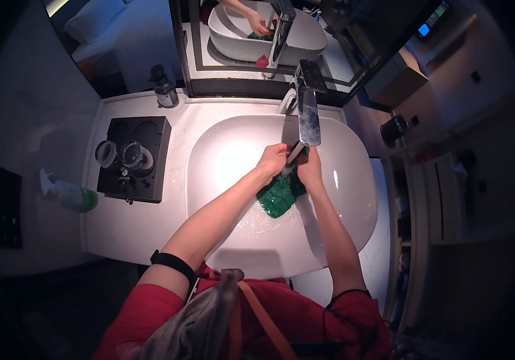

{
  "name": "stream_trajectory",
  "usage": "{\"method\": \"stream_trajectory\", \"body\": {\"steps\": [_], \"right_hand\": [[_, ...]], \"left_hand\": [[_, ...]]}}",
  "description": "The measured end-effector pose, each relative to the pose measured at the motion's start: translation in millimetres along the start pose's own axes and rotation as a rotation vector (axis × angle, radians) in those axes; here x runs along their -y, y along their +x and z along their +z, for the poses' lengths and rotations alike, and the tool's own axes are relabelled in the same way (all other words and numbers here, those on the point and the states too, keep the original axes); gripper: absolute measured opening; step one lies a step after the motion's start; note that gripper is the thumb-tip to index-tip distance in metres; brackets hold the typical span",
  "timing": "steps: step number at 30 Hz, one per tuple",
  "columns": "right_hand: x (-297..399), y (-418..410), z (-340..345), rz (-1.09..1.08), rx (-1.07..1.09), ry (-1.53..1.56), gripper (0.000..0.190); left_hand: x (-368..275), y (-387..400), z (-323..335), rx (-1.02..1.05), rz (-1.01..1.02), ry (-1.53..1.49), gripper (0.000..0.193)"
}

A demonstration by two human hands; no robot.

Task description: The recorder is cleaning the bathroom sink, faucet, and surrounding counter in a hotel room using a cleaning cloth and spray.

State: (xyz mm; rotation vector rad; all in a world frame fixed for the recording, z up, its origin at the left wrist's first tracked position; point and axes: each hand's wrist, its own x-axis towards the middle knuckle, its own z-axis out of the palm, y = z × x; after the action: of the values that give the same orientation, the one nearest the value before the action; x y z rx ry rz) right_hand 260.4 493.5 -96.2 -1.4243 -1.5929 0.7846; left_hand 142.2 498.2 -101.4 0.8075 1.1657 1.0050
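Note:
A wet green cloth hangs between my two hands inside a white washbasin. Water from the chrome faucet runs down between the hands onto the cloth, and splashes show on the basin floor below it. My left hand grips the cloth's upper left part, just left of the stream. On the right side, my right hand holds the cloth's other upper edge beneath the spout. The faucet head partly hides the fingertips of both hands.
Left of the basin, a black tray carries two glasses. A dark pump bottle stands at the counter's back, and a spray bottle is by the left wall. Behind the faucet, a mirror reflects the basin. A dark cup-shaped container is at right.

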Motion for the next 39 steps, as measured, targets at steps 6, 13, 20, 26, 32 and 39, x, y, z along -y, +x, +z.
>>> {"method": "stream_trajectory", "body": {"steps": [6, 13, 20, 26, 32, 39], "right_hand": [[25.8, -25.5, 18.9, 0.175, 0.313, -0.292, 0.040], [19.9, -21.2, 30.8, 0.223, 0.072, -0.140, 0.039], [-10.1, -12.9, 25.8, 0.419, -0.118, 0.889, 0.029], [11.2, -5.3, 22.3, 0.625, -0.156, 1.187, 0.017], [109.2, -23.5, -53.9, 0.620, -0.209, 1.227, 0.026], [196.7, -40.8, -177.8, 0.111, 0.043, 1.266, 0.045]], "left_hand": [[15.1, 13.4, -9.5, -0.311, 0.032, 0.033, 0.027], [-8.6, 2.9, -7.3, -0.118, 0.041, -0.204, 0.044], [-19.4, -8.2, -1.2, -0.119, 0.166, 0.313, 0.058], [-26.2, -27.6, -28.4, 0.381, -0.067, -0.024, 0.082], [-25.7, -44.6, -15.8, 0.849, -0.034, -0.048, 0.066], [-24.8, -43.0, -12.4, 0.636, 0.177, 0.683, 0.025]]}}
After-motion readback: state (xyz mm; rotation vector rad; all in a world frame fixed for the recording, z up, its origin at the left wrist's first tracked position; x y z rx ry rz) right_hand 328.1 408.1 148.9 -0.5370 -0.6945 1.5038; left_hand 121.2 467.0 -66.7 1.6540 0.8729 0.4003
